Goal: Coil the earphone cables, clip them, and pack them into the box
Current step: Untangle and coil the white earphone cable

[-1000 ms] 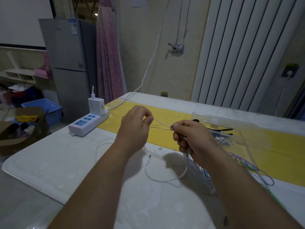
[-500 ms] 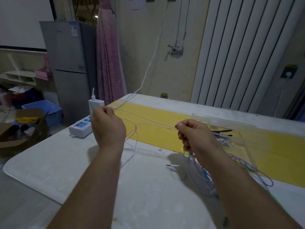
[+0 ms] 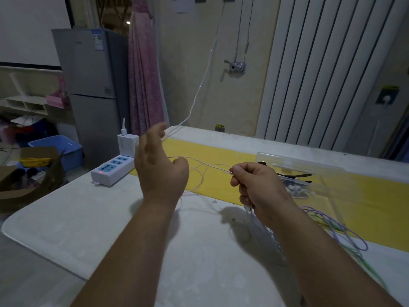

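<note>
- Looking down, we log a white table [image 3: 66, 229] that fills the near field, with a yellow runner [image 3: 221, 156] crossing its far half from left to right.
- Clear plastic box [image 3: 309, 166]: it sits on the runner, just beyond and to the right of the right hand. Inside are black clips [image 3: 294, 175] and small white pieces we cannot make out.
- Left hand [image 3: 159, 171]: raised above the table near its left centre, fingers spread and slack, gripping nothing that we can see.
- Right hand [image 3: 259, 189]: thumb and forefinger pinch the white earphone cable [image 3: 210, 166]. The other fingers are curled round more of it, and white ends hang below the fist.
- Power strip [image 3: 112, 170]: on the far left table edge, with a white charger [image 3: 127, 144] plugged in.
- The white earphone cable runs left from the pinch to the left thumb. We cannot tell whether it rests there. A loose loop sags onto the runner between the hands.
- Purple cable [image 3: 345, 227]: loose loops on the table, right of the right forearm, with a green cable [image 3: 363, 260] beside it. Both lie outside the box.
</note>
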Available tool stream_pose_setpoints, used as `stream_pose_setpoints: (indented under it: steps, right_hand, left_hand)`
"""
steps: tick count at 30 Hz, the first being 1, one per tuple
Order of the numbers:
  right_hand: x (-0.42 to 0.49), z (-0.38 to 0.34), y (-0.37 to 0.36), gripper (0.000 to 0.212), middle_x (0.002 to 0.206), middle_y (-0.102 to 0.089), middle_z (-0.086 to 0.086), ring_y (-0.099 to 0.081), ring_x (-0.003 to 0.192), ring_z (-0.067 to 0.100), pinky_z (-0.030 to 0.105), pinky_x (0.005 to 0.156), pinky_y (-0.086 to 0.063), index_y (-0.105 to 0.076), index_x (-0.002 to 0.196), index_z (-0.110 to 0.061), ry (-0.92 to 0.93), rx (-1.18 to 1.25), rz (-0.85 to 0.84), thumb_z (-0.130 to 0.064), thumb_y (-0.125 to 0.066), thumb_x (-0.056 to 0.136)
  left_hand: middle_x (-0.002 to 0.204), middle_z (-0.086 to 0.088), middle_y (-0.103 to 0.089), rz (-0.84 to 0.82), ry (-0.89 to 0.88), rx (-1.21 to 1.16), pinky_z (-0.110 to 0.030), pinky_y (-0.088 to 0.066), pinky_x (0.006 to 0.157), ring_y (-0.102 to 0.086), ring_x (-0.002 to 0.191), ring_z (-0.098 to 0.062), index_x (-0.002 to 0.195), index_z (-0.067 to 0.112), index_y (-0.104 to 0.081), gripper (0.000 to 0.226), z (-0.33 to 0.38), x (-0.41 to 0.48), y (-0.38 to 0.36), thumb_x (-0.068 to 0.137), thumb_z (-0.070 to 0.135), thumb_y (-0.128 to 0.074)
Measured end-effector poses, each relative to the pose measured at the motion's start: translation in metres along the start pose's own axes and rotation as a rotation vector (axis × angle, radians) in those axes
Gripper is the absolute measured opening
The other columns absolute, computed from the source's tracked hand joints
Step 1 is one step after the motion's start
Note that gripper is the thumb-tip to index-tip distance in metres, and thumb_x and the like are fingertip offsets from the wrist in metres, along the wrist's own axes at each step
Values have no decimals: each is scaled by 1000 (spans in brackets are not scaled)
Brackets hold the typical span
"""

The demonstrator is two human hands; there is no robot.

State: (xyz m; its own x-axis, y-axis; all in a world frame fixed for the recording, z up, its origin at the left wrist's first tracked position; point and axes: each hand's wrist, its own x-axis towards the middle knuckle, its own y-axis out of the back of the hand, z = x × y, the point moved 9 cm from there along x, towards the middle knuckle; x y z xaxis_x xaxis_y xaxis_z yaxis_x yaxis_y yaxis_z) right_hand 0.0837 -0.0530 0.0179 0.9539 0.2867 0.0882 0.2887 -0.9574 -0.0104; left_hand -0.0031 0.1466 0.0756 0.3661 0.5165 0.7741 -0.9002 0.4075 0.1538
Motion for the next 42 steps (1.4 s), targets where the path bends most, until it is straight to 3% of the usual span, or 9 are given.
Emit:
stream_pose_setpoints:
  steps: [4, 7, 12, 17, 25, 28, 34, 38, 42]
  right_hand:
    - [1, 2, 1, 21, 65, -56, 3, -27, 38, 6, 22, 43, -23, -64, 84, -7, -17, 14, 21, -13, -51, 99]
    - [0, 4, 0, 21, 66, -56, 4, -28, 38, 6, 22, 43, -24, -64, 84, -7, -20, 18, 17, -14, -52, 99]
    - [0, 3, -1, 20, 65, -55, 4, -30, 37, 6, 21, 40, -27, -64, 87, -5, -16, 31, -7, -15, -52, 99]
    - [-2, 2, -4, 19, 65, -57, 4, -31, 38, 7, 21, 40, -28, -64, 87, -5, -12, 49, -27, -15, -53, 99]
    - [-5, -1, -6, 19, 60, -53, 3, -35, 44, 12, 24, 45, -32, -63, 81, -10, -12, -1, -51, -15, -54, 98]
    - [-6, -3, -9, 21, 58, -49, 2, -33, 42, 10, 23, 44, -30, -62, 80, -10, -1, -13, -68, -14, -52, 99]
    - [-7, -8, -11, 18, 64, -60, 2, -34, 42, 8, 22, 40, -32, -68, 89, -6, 85, -71, -50, -10, -53, 98]
    - [-8, -13, -15, 20, 63, -60, 2, -35, 41, 7, 22, 40, -31, -68, 88, -8, 122, -22, -85, -5, -51, 97]
    - [-5, -20, -4, 19, 60, -49, 1, -34, 41, 8, 25, 43, -29, -64, 95, -10, 146, 97, 9, -5, -47, 99]
  left_hand:
    - [97, 7, -57, -44, -124, -72, -34, -44, 84, -54, 95, -19, 101, 11, -65, 49, 14, -2, -4, 56, 0, -48]
    - [93, 8, -66, -336, -154, -184, -21, -42, 83, -58, 91, -10, 95, 16, -70, 37, 19, -11, -30, 64, 5, -53]
    - [82, 8, -63, -683, -229, -130, -24, -47, 70, -57, 79, -6, 89, 18, -70, 16, 24, -37, -71, 80, 30, -67]
    - [67, 13, -57, -613, -201, -141, -28, -41, 61, -49, 65, -6, 81, 20, -65, 7, 24, -32, -64, 86, 25, -64]
    - [62, 8, -55, -200, 146, -117, -32, -38, 60, -50, 63, -11, 74, 17, -59, 15, -17, -4, -24, 89, 18, -60]
    - [77, 11, -66, -219, 203, -75, -30, -44, 67, -56, 73, -11, 83, 25, -66, 8, -18, -6, -24, 85, 20, -59]
    - [144, 11, -43, -703, -74, -66, -38, -26, 113, -32, 136, -8, 144, 36, -37, 91, 8, -28, -59, 55, 19, -52]
    - [112, 17, -61, -899, -191, 9, -36, -38, 100, -50, 115, -7, 106, 31, -66, 40, 9, -47, -85, 69, 43, -60]
    - [74, 5, -65, -843, 85, -138, -30, -44, 70, -57, 73, -10, 77, 20, -59, 17, -10, -35, -76, 89, 31, -64]
